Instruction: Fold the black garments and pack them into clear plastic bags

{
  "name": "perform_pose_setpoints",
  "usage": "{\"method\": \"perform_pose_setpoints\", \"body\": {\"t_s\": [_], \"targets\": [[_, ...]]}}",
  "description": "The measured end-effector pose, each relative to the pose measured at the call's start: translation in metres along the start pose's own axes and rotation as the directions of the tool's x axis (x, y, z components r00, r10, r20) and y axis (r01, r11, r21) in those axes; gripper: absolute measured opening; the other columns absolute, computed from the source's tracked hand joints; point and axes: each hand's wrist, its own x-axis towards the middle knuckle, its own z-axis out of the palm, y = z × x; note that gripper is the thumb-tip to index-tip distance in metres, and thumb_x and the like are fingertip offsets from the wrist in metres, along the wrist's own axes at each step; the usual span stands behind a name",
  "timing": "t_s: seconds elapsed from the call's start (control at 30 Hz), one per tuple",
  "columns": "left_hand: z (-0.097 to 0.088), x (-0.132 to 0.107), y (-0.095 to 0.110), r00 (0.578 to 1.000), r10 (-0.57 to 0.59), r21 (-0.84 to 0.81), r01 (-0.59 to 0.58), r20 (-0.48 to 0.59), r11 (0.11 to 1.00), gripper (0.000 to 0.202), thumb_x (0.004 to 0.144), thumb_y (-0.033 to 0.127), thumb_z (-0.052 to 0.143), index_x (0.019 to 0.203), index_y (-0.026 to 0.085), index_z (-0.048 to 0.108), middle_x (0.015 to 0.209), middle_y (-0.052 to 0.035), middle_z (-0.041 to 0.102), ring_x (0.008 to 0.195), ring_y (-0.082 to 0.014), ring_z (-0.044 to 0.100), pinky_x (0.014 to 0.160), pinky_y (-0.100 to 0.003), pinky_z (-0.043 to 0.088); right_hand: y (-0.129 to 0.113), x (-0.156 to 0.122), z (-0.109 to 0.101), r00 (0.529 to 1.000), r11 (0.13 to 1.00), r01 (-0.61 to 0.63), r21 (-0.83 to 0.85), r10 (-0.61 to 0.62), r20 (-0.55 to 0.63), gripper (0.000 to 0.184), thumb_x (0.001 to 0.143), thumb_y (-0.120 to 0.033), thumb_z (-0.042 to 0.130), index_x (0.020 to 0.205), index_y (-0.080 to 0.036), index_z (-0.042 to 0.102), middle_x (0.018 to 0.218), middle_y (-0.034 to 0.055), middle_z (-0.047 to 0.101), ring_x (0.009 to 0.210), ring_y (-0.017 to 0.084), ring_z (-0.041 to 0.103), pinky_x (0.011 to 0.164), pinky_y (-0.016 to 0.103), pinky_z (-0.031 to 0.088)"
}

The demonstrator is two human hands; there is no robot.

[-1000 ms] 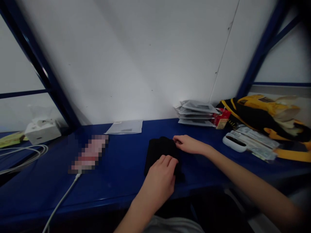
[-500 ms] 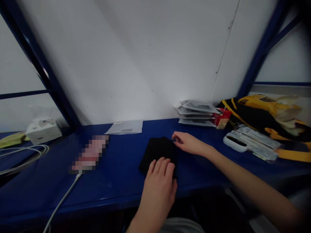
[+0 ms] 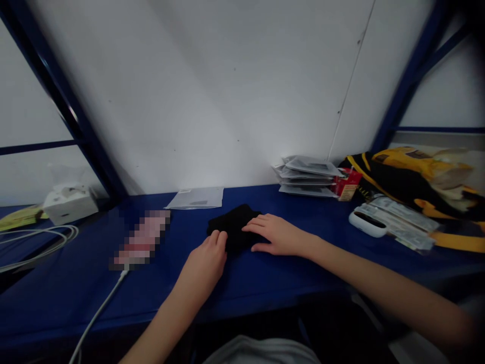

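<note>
A folded black cloth (image 3: 235,222) lies on the blue table in front of me, its exact kind unclear in the dim light. My left hand (image 3: 209,257) is at its near left edge, with bent fingers pinching the fabric. My right hand (image 3: 278,235) rests on the cloth's right side, fingertips touching its top. Those fingers are stretched out, and the thumb is apart from them, down near the tabletop.
A flat clear plastic bag (image 3: 197,198) lies by the wall. Right of it are stacked plastic packets (image 3: 306,177), a red box (image 3: 347,184), a white oval case (image 3: 367,223) and a black-and-yellow bag (image 3: 401,177). At left are a blurred-out phone-like object (image 3: 144,237) on a white cable (image 3: 100,309) and a white box (image 3: 70,205).
The black cloth has turned and now looks wider and shorter. My left hand has moved left to its near left edge; my right hand has moved left and down onto it.
</note>
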Motion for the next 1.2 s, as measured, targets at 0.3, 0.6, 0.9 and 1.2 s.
{"method": "perform_pose_setpoints", "body": {"t_s": [0.3,0.6,0.9,1.2], "targets": [[-0.010,0.021,-0.017,0.998,0.055,-0.181,-0.057,-0.017,0.982,0.017,0.077,0.021,0.049,0.094,0.019,0.051,0.090,-0.0051,0.062,0.075,-0.0196,0.060,0.063,-0.027,0.042,0.001,0.024,0.009,0.993,0.969,0.113,-0.220,-0.103,0.056,0.049,0.084,-0.053,0.034,0.109,-0.014,0.050,0.092,0.0103,0.058,0.081,0.021,0.055,0.067,0.032,0.038],[-0.026,0.087,-0.070,0.988,-0.113,0.121,0.100,0.109,0.988,0.028,0.082,0.024,0.039,0.102,0.014,0.056,0.106,-0.0144,0.058,0.096,-0.0267,0.055,0.077,-0.036,0.043,0.009,0.030,0.020,0.994,0.942,0.054,-0.332,-0.018,0.110,0.023,0.089,-0.032,0.036,0.096,-0.013,0.047,0.082,0.0062,0.059,0.068,0.017,0.057,0.056,0.028,0.033],[0.022,0.131,-0.110,0.950,-0.312,0.274,0.294,0.023,0.916,0.031,0.078,0.008,0.037,0.101,0.007,0.058,0.106,-0.0211,0.058,0.098,-0.0308,0.055,0.075,-0.039,0.045,0.023,0.023,0.012,0.983,0.937,-0.106,-0.332,0.149,0.106,0.017,0.086,-0.027,0.043,0.096,-0.015,0.049,0.085,0.0069,0.064,0.068,0.017,0.060,0.053,0.026,0.031],[0.027,0.129,-0.097,1.000,-0.002,0.208,-0.003,0.020,0.978,0.025,0.084,0.022,0.035,0.088,0.014,0.058,0.094,-0.0135,0.064,0.086,-0.0240,0.060,0.071,-0.032,0.044,0.048,0.017,0.008,0.911,0.863,-0.412,-0.293,0.401,-0.100,0.024,0.088,-0.034,0.035,0.094,-0.016,0.049,0.076,0.0063,0.065,0.064,0.020,0.061,0.050,0.026,0.029]]}}
